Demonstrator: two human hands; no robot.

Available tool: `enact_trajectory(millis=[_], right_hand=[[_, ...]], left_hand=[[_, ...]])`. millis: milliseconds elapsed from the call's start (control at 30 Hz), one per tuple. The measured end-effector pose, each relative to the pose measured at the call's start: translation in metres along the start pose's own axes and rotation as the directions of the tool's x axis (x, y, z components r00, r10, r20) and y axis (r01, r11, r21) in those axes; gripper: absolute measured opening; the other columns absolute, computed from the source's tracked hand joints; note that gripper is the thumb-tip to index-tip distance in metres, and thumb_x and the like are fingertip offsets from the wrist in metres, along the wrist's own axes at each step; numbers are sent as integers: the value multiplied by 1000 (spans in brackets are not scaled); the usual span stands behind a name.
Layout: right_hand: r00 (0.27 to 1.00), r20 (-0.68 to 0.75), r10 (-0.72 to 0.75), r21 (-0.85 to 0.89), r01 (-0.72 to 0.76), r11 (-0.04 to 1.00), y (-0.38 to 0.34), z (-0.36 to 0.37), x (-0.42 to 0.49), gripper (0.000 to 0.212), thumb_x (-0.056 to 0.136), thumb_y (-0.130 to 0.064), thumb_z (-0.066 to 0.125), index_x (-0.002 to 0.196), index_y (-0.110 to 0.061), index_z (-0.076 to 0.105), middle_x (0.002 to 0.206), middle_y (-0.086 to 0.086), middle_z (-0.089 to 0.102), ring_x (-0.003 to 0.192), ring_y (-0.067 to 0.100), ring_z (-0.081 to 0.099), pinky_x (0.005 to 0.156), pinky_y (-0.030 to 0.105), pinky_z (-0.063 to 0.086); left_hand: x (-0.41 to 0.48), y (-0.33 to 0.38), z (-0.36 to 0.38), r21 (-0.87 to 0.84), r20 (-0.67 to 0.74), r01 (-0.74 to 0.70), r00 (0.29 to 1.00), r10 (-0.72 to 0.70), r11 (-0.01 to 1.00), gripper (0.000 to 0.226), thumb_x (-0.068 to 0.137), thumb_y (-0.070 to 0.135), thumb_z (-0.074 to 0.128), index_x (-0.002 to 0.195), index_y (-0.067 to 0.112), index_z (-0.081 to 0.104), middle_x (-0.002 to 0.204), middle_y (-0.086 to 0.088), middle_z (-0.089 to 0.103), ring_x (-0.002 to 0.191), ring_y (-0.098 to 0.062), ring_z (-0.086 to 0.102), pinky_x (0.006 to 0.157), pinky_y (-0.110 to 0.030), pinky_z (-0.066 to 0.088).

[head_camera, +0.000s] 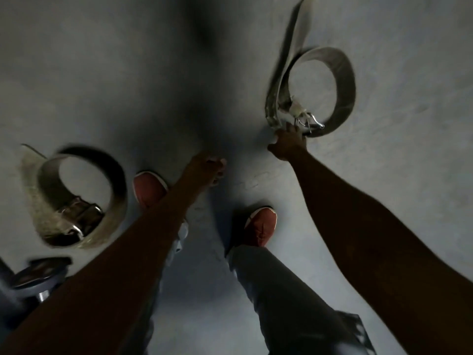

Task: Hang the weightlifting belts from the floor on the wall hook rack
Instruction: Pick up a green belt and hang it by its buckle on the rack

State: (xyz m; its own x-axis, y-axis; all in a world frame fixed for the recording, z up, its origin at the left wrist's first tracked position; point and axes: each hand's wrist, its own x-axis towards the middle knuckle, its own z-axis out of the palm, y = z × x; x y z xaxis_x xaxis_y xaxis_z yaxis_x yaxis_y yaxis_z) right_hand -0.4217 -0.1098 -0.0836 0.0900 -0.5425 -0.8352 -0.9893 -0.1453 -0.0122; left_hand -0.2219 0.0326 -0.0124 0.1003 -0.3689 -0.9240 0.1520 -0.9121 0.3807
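Two pale weightlifting belts lie coiled on the grey floor. The right belt (343, 80) forms a loop with its loose end trailing up and away, and its metal buckle faces me. My right hand (288, 142) reaches down to the loop's near edge beside the buckle, with fingers curled onto the strap. The left belt (76, 198) sits coiled at the left with a dark buckle inside the loop. My left hand (210, 167) hangs in the air between the belts, fingers loosely curled, holding nothing.
My two feet in red shoes (149, 188) (261, 226) stand on the floor (128, 85) between the belts. A dumbbell or weight plate (38, 275) lies at the lower left. A dark shadow runs up the middle of the floor.
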Motion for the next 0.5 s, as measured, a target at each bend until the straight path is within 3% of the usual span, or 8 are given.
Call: enact_trajectory(millis=[100, 167, 267, 333, 400, 433, 500], right_hand=[[999, -36, 14, -4, -15, 1000, -2, 10, 13, 71, 90, -48, 62, 150, -16, 40, 159, 11, 34, 150, 32, 26, 121, 59, 17], [998, -37, -54, 96, 57, 994, -9, 9, 10, 64, 87, -47, 66, 143, -18, 51, 150, 9, 50, 142, 31, 41, 119, 51, 27], [985, -84, -148, 252, 165, 953, -8, -16, 9, 38, 91, -30, 65, 128, -24, 65, 135, 10, 64, 127, 32, 57, 108, 44, 46], [965, -226, -133, 105, 160, 982, -2, -37, 12, 35, 93, -23, 61, 128, -21, 64, 136, 14, 60, 127, 35, 54, 106, 44, 45], [928, -367, -66, -129, 19, 991, 7, -54, 19, 41, 94, -23, 63, 135, -16, 58, 147, 18, 44, 137, 39, 40, 112, 51, 35], [919, -393, -23, -170, -48, 984, 12, -61, 24, 45, 94, -24, 64, 137, -17, 56, 152, 18, 37, 141, 41, 33, 114, 55, 30], [952, -306, 12, -160, -64, 985, 16, -71, 37, 48, 95, -26, 61, 142, -23, 50, 154, 17, 35, 143, 42, 30, 116, 61, 25]], left_hand=[[23, -8, 6, 57, -4, 3, 1000, -3, 998, 15, 98, 17, 57, 83, 18, 58, 97, -15, 62, 73, -18, 60, 68, -29, 48], [28, -8, 6, 73, -8, 8, 1000, -7, 997, 16, 98, 17, 57, 82, 19, 58, 98, -15, 62, 72, -17, 60, 68, -29, 48], [31, 0, 10, 77, -3, 10, 1000, -10, 997, 17, 99, 16, 56, 83, 21, 57, 99, -14, 61, 72, -14, 59, 65, -28, 48], [34, 5, 11, 57, -2, 6, 1000, -5, 998, 19, 100, 15, 55, 82, 22, 56, 100, -14, 60, 72, -14, 58, 66, -28, 48], [36, 9, 12, 50, -1, -4, 1000, 4, 999, 20, 100, 14, 55, 81, 22, 56, 102, -14, 60, 74, -15, 59, 67, -30, 48], [37, 11, 12, 52, 5, -9, 1000, 9, 999, 20, 100, 15, 55, 81, 22, 57, 102, -15, 61, 75, -16, 60, 68, -30, 49], [39, 11, 12, 63, 16, -20, 1000, 19, 998, 20, 100, 15, 55, 82, 23, 57, 102, -15, 61, 81, -21, 62, 69, -30, 50]])
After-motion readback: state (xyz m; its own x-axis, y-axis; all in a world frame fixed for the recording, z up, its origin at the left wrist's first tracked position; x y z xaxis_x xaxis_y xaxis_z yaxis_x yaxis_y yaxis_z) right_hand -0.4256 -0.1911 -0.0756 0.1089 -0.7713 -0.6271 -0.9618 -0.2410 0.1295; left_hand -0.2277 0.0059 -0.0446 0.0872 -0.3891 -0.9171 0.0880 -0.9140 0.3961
